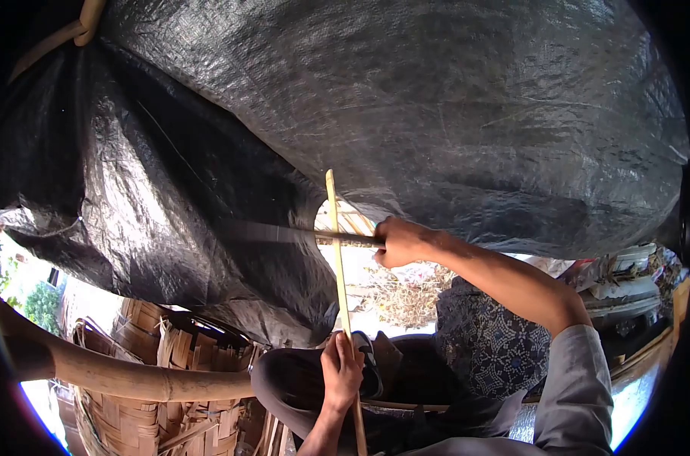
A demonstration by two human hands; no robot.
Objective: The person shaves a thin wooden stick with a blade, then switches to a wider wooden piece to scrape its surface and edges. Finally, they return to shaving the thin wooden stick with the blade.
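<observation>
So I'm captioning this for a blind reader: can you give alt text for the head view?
A left hand grips an upright bamboo strip while the right hand holds a long blade across it. A black tarp fills the view above; woven bamboo baskets sit lower left.

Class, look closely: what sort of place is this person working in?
Probably an outdoor basket-weaving workshop: woven bamboo baskets, a black plastic tarpaulin overhead, and a thin pale bamboo strip held in the left hand.

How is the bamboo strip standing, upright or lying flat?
Upright: the strip rises from the left hand towards the tarp.
</observation>
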